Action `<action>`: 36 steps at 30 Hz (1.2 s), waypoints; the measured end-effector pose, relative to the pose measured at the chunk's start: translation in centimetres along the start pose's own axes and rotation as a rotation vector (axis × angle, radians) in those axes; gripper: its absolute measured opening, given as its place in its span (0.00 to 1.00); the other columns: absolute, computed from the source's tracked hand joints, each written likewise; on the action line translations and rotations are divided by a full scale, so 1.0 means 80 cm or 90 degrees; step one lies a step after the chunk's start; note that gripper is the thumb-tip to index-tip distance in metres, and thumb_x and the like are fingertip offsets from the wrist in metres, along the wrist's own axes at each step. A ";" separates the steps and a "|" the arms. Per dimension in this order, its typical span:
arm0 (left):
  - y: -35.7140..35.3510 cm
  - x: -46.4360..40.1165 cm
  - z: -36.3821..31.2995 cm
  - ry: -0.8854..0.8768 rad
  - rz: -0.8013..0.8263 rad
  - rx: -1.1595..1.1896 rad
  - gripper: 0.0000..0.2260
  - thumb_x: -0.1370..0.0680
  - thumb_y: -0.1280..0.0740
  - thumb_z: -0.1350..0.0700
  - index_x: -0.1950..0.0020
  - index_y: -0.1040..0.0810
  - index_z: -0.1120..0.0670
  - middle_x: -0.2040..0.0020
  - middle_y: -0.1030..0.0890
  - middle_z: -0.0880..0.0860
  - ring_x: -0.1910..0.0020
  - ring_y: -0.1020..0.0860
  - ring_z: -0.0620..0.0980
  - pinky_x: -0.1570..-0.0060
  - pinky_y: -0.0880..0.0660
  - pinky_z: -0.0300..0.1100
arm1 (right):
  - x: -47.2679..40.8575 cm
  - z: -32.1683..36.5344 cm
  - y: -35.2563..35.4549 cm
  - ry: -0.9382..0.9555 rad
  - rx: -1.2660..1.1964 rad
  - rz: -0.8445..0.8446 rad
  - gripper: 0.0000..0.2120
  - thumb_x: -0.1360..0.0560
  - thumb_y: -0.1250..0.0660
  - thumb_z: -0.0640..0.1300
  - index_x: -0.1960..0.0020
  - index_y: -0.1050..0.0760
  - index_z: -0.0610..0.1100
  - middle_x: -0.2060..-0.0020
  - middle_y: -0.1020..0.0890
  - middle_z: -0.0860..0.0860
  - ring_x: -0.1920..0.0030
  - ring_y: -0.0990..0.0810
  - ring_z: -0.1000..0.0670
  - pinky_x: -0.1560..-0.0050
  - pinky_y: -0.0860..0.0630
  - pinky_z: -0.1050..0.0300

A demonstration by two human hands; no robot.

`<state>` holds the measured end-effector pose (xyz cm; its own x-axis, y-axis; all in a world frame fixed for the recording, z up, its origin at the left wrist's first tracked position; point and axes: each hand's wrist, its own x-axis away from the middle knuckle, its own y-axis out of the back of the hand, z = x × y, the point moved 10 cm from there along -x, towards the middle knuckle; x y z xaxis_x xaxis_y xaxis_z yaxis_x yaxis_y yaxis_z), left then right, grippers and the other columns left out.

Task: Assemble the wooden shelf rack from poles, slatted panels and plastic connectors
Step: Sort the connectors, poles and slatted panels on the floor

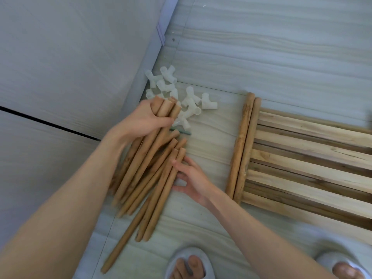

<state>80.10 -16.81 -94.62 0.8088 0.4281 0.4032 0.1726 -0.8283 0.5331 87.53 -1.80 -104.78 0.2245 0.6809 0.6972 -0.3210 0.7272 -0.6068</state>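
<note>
A pile of several wooden poles (149, 178) lies on the floor in the middle of the head view. My left hand (141, 119) grips the top ends of a few poles from the pile. My right hand (191, 180) has its fingers spread and touches the side of the rightmost poles. Just beyond the poles lies a heap of white plastic connectors (175, 91). To the right, slatted panels (308, 164) lie stacked flat, with two poles along their left edge.
A pale wall panel (70, 67) rises at the left, its base running diagonally past the connectors. A small green stick (182, 132) lies by the pole tips. My feet in grey slippers (189, 262) stand at the bottom edge.
</note>
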 end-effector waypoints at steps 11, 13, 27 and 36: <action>0.029 0.001 -0.043 0.004 -0.050 0.064 0.06 0.28 0.32 0.64 0.61 0.26 0.55 0.68 0.26 0.49 0.73 0.26 0.38 0.73 0.27 0.31 | 0.022 0.002 0.018 -0.021 0.125 -0.095 0.16 0.19 0.43 0.47 0.32 0.32 0.46 0.42 0.25 0.51 0.40 0.27 0.51 0.41 0.26 0.50; 0.014 0.003 -0.050 0.014 -0.032 0.098 0.03 0.28 0.33 0.65 0.58 0.25 0.58 0.68 0.25 0.51 0.74 0.25 0.39 0.73 0.27 0.32 | 0.031 0.017 0.025 0.009 0.217 -0.106 0.18 0.20 0.43 0.51 0.32 0.33 0.47 0.37 0.28 0.54 0.37 0.30 0.53 0.34 0.32 0.49; -0.045 0.041 -0.131 -0.082 -0.045 0.466 0.13 0.34 0.30 0.59 0.50 0.24 0.52 0.56 0.23 0.59 0.53 0.23 0.55 0.45 0.25 0.53 | 0.082 0.164 0.004 0.399 0.495 -0.142 0.22 0.34 0.24 0.44 0.46 0.32 0.50 0.61 0.22 0.57 0.61 0.22 0.63 0.62 0.27 0.72; -0.071 0.077 -0.038 -0.057 -0.024 0.318 0.25 0.28 0.37 0.33 0.34 0.30 0.42 0.35 0.26 0.48 0.37 0.27 0.40 0.37 0.30 0.41 | 0.100 0.173 0.019 0.522 0.459 -0.254 0.16 0.35 0.28 0.42 0.53 0.33 0.50 0.66 0.25 0.53 0.65 0.25 0.56 0.64 0.28 0.70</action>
<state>82.42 -8.37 -92.87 0.8383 0.4459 0.3137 0.4324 -0.8943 0.1155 76.12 3.52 -94.84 0.8714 0.4588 0.1737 -0.4832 0.8639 0.1420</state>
